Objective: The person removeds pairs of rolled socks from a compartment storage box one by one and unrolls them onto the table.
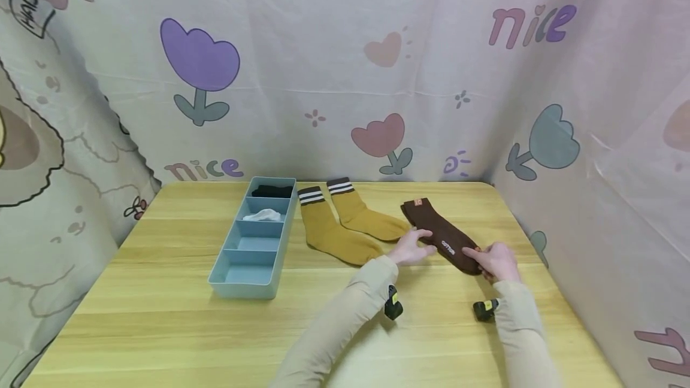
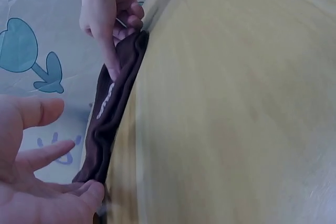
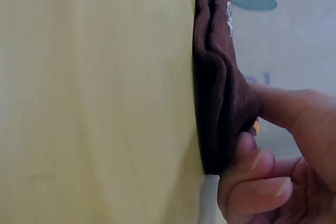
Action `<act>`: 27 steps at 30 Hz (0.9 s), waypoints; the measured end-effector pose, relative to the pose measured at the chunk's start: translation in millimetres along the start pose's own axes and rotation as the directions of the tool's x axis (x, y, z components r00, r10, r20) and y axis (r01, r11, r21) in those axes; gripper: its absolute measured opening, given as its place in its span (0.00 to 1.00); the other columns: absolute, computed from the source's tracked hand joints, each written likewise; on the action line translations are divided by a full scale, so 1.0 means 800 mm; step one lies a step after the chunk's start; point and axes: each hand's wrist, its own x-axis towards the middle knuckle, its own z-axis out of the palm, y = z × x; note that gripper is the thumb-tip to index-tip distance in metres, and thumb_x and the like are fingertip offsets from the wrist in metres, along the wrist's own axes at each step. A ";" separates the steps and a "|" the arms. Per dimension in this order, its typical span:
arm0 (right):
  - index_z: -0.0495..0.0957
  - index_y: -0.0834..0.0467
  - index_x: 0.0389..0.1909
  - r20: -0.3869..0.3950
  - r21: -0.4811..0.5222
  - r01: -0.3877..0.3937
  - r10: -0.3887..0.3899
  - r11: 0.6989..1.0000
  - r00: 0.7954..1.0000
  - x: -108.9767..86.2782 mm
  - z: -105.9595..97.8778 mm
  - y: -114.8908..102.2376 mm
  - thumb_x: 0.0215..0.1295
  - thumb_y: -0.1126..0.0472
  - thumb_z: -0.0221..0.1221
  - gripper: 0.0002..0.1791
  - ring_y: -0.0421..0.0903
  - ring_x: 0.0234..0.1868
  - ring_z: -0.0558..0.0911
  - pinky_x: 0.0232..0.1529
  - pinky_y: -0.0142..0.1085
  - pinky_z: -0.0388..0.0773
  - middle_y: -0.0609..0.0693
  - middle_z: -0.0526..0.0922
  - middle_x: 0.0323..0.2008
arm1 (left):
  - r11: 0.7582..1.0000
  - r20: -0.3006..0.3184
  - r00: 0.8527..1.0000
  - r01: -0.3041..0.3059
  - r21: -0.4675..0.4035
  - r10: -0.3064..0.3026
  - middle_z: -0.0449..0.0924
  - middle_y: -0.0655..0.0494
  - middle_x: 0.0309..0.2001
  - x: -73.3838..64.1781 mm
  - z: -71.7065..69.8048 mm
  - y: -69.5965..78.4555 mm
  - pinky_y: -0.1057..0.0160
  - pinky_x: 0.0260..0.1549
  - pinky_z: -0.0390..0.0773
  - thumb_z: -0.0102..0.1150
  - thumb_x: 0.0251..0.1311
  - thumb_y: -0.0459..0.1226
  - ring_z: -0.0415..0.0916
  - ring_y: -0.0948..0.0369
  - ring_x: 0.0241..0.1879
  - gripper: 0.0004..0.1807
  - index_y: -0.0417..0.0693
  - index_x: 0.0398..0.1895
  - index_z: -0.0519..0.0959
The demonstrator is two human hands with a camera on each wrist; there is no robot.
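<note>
A pair of dark brown socks (image 1: 438,227) with white lettering lies stacked flat at the right of the table. My right hand (image 1: 498,262) pinches its toe end, thumb on top and the other fingers curled beneath, as the right wrist view shows at the brown fabric (image 3: 239,100). Toward the middle of the pair, my left hand (image 1: 412,248) reaches in with thumb and fingers spread. In the left wrist view its lower fingertips (image 2: 93,192) are right at the near end of the brown socks (image 2: 107,124).
Two mustard socks (image 1: 336,235) with striped cuffs lie left of the brown pair. Beyond them stands a blue-grey divided box (image 1: 274,289), with a black folded item (image 1: 272,191) and a white one (image 1: 262,215) in its far compartments. A patterned curtain (image 1: 302,76) borders the table.
</note>
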 end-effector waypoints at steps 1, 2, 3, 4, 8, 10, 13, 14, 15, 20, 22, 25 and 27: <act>0.73 0.54 0.10 0.009 0.019 -0.005 0.005 1.000 1.000 0.002 0.003 -0.003 0.60 0.38 0.65 0.30 0.41 0.10 0.74 0.16 0.34 0.70 0.42 0.72 0.06 | 1.000 -0.012 1.000 0.001 -0.002 -0.001 0.64 0.37 0.73 0.001 -0.001 0.000 0.53 0.72 0.66 0.59 0.66 0.39 0.63 0.44 0.73 0.26 0.39 0.65 0.75; 0.72 0.54 0.09 0.018 0.031 -0.009 0.008 0.999 1.000 0.003 0.006 -0.006 0.60 0.38 0.65 0.30 0.40 0.10 0.74 0.15 0.34 0.70 0.42 0.72 0.06 | 1.000 -0.017 1.000 0.008 -0.019 -0.008 0.63 0.36 0.74 0.002 -0.003 0.001 0.52 0.72 0.65 0.59 0.65 0.40 0.62 0.43 0.74 0.26 0.39 0.65 0.75; 0.72 0.53 0.09 0.029 0.045 -0.016 0.015 0.999 0.999 0.005 0.008 -0.008 0.60 0.37 0.65 0.30 0.40 0.10 0.73 0.15 0.33 0.69 0.42 0.71 0.06 | 0.999 -0.018 1.000 0.015 -0.040 -0.016 0.62 0.37 0.74 0.004 -0.005 0.002 0.51 0.72 0.65 0.58 0.66 0.40 0.62 0.43 0.74 0.27 0.39 0.66 0.74; 0.71 0.52 0.09 0.041 0.057 -0.023 0.021 0.998 0.999 0.006 0.009 -0.010 0.60 0.36 0.65 0.30 0.40 0.10 0.72 0.15 0.33 0.69 0.41 0.71 0.07 | 0.998 -0.019 1.000 0.017 -0.061 -0.018 0.64 0.37 0.74 0.005 -0.007 0.004 0.52 0.72 0.65 0.58 0.66 0.40 0.62 0.44 0.74 0.27 0.38 0.67 0.74; 0.73 0.55 0.15 0.083 0.138 -0.042 0.031 0.990 0.996 0.008 0.016 -0.019 0.63 0.37 0.63 0.29 0.39 0.11 0.72 0.16 0.32 0.70 0.42 0.72 0.10 | 0.984 -0.013 0.999 0.034 -0.175 -0.037 0.70 0.42 0.71 0.014 -0.015 0.011 0.54 0.70 0.69 0.57 0.67 0.40 0.66 0.48 0.72 0.29 0.37 0.69 0.71; 0.76 0.58 0.21 0.094 0.189 -0.037 0.019 0.981 0.995 0.009 0.021 -0.023 0.65 0.40 0.63 0.26 0.39 0.13 0.72 0.17 0.32 0.72 0.43 0.74 0.12 | 0.976 -0.024 0.998 0.049 -0.214 -0.055 0.72 0.42 0.70 0.018 -0.021 0.013 0.54 0.69 0.70 0.58 0.66 0.39 0.67 0.48 0.71 0.29 0.36 0.69 0.70; 0.78 0.62 0.32 0.089 0.253 -0.004 -0.019 0.967 0.996 0.009 0.029 -0.031 0.66 0.46 0.63 0.21 0.38 0.15 0.74 0.19 0.32 0.75 0.44 0.77 0.16 | 0.968 -0.050 0.994 0.081 -0.237 -0.095 0.71 0.42 0.70 0.021 -0.033 0.013 0.53 0.68 0.70 0.59 0.65 0.38 0.68 0.48 0.70 0.29 0.36 0.69 0.70; 0.78 0.64 0.34 0.087 0.259 0.021 -0.045 0.966 0.995 0.010 0.032 -0.034 0.67 0.47 0.63 0.21 0.38 0.15 0.74 0.19 0.32 0.75 0.45 0.77 0.16 | 0.970 -0.065 0.993 0.084 -0.227 -0.102 0.71 0.41 0.70 0.022 -0.038 0.011 0.53 0.69 0.70 0.59 0.65 0.38 0.68 0.48 0.70 0.29 0.36 0.68 0.70; 0.79 0.65 0.35 0.083 0.270 0.037 -0.062 0.962 0.995 0.011 0.034 -0.036 0.67 0.48 0.63 0.20 0.38 0.15 0.75 0.19 0.32 0.75 0.45 0.78 0.16 | 0.976 -0.084 0.991 0.085 -0.202 -0.103 0.72 0.41 0.69 0.023 -0.043 0.009 0.54 0.69 0.70 0.59 0.64 0.37 0.68 0.47 0.70 0.29 0.37 0.68 0.71; 0.78 0.64 0.33 0.047 0.249 0.101 -0.116 0.963 0.992 0.019 0.043 -0.047 0.68 0.50 0.63 0.19 0.39 0.14 0.74 0.17 0.32 0.74 0.45 0.77 0.15 | 0.999 -0.120 0.992 0.043 0.010 -0.041 0.70 0.39 0.70 0.022 -0.067 -0.009 0.53 0.72 0.66 0.57 0.64 0.36 0.65 0.46 0.72 0.28 0.36 0.68 0.71; 0.77 0.63 0.34 0.037 0.242 0.098 -0.110 0.965 0.993 0.022 0.044 -0.050 0.67 0.50 0.63 0.18 0.39 0.14 0.74 0.17 0.32 0.73 0.45 0.76 0.15 | 0.997 -0.091 0.995 0.037 0.064 -0.031 0.63 0.37 0.74 0.020 -0.072 -0.020 0.52 0.74 0.62 0.55 0.66 0.36 0.60 0.45 0.75 0.30 0.34 0.70 0.67; 0.76 0.64 0.36 0.037 0.237 0.100 -0.111 0.966 0.993 0.027 0.044 -0.054 0.67 0.50 0.64 0.18 0.39 0.13 0.73 0.16 0.32 0.71 0.45 0.75 0.14 | 0.994 -0.031 0.998 0.048 0.101 -0.045 0.54 0.35 0.78 0.016 -0.076 -0.036 0.51 0.77 0.56 0.51 0.69 0.36 0.53 0.44 0.78 0.32 0.34 0.74 0.60; 0.75 0.64 0.37 0.038 0.234 0.111 -0.124 0.966 0.992 0.029 0.045 -0.057 0.67 0.50 0.63 0.18 0.39 0.13 0.73 0.16 0.31 0.71 0.45 0.75 0.13 | 0.992 -0.002 0.998 0.059 0.108 -0.059 0.53 0.35 0.78 0.013 -0.079 -0.044 0.50 0.77 0.55 0.49 0.72 0.36 0.52 0.44 0.79 0.32 0.35 0.76 0.58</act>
